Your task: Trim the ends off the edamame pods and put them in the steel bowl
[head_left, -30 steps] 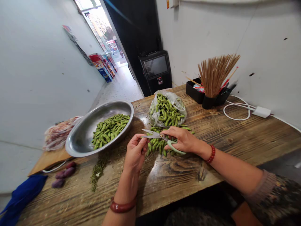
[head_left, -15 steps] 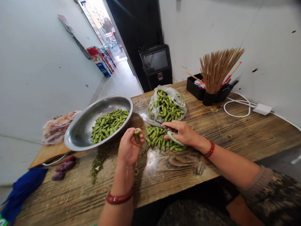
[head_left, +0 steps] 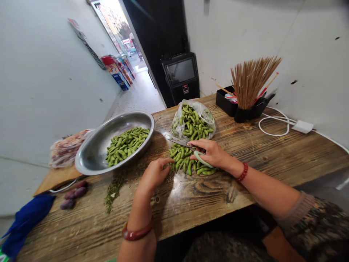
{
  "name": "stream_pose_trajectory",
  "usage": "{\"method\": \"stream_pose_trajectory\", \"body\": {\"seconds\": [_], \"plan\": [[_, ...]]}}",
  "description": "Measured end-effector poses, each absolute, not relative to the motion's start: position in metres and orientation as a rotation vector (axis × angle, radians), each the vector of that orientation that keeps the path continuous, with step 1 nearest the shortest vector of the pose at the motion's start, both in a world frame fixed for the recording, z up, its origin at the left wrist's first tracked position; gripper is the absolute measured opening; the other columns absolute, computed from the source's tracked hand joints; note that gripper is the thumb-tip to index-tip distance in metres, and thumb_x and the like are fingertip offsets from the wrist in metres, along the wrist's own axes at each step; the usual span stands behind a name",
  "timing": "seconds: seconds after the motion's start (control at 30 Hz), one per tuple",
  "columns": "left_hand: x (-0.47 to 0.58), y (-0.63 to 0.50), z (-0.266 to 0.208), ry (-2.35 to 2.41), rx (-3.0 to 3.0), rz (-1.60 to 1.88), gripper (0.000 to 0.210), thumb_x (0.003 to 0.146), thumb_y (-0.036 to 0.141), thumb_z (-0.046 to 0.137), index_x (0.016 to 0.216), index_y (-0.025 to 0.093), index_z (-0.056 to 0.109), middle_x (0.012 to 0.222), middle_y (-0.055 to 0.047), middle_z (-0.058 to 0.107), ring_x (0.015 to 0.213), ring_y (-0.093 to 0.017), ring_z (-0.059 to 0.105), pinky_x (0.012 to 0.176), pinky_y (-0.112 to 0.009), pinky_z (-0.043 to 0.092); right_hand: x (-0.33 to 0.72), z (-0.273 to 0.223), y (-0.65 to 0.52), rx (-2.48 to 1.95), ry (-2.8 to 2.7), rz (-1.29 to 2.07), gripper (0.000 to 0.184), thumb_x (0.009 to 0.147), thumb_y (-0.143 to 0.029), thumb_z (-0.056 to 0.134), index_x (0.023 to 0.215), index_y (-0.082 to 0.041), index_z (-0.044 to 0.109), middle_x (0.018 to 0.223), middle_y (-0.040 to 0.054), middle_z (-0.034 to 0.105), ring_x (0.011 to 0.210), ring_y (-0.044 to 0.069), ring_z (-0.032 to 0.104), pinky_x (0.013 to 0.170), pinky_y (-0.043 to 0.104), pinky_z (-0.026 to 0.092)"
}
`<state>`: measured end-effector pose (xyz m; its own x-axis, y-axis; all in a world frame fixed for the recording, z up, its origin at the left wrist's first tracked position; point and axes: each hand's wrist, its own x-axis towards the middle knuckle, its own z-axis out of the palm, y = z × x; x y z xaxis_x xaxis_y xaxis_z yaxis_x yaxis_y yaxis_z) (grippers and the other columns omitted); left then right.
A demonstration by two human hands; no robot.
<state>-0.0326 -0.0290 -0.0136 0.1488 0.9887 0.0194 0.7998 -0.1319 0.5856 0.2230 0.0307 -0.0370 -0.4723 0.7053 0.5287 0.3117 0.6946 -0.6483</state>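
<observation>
Over the wooden table, my right hand is shut on a pair of scissors with pale green handles. The blades point left, just above a loose pile of edamame pods. My left hand is palm down at the pile's left edge, thumb and forefinger apart, fingertips by the nearest pods. Its palm is hidden, and no pod shows in it. Behind the pile sits a clear plastic bag full of edamame. To the left, a wide steel basin holds more pods.
Stem trimmings lie in front of the basin. Several purplish-red oval items, a blue cloth and a bagged pinkish item are at left. A black holder of wooden skewers and a white cable are at right.
My left hand has turned from palm up to palm down and moved to the pile's edge. The pod it held is no longer visible. My right hand with the scissors has barely moved.
</observation>
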Motion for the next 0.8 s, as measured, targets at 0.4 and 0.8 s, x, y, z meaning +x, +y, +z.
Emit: {"method": "stream_pose_trajectory", "body": {"seconds": [0.4, 0.8], "plan": [[-0.016, -0.028, -0.006, 1.630, 1.652, 1.064, 0.010, 0.068, 0.025, 0.070, 0.075, 0.018, 0.068, 0.066, 0.000, 0.060, 0.061, -0.014, 0.051, 0.060, -0.024, 0.039, 0.222, -0.037, 0.030, -0.772, -2.092, 0.638, 0.049, 0.078, -0.038, 0.072, 0.120, -0.016, 0.062, 0.084, 0.0038, 0.063, 0.070, 0.014, 0.057, 0.068, 0.026, 0.047], [-0.001, -0.035, -0.001, 1.327, 1.121, 1.231, 0.024, 0.068, 0.029, 0.076, 0.083, 0.014, 0.064, 0.060, 0.005, 0.051, 0.045, -0.003, 0.035, 0.042, -0.017, 0.024, 0.224, -0.035, 0.025, -0.732, -2.272, 0.617, 0.064, 0.074, -0.045, 0.074, 0.129, -0.019, 0.054, 0.102, 0.0075, 0.063, 0.084, 0.018, 0.060, 0.077, 0.031, 0.049]]}}
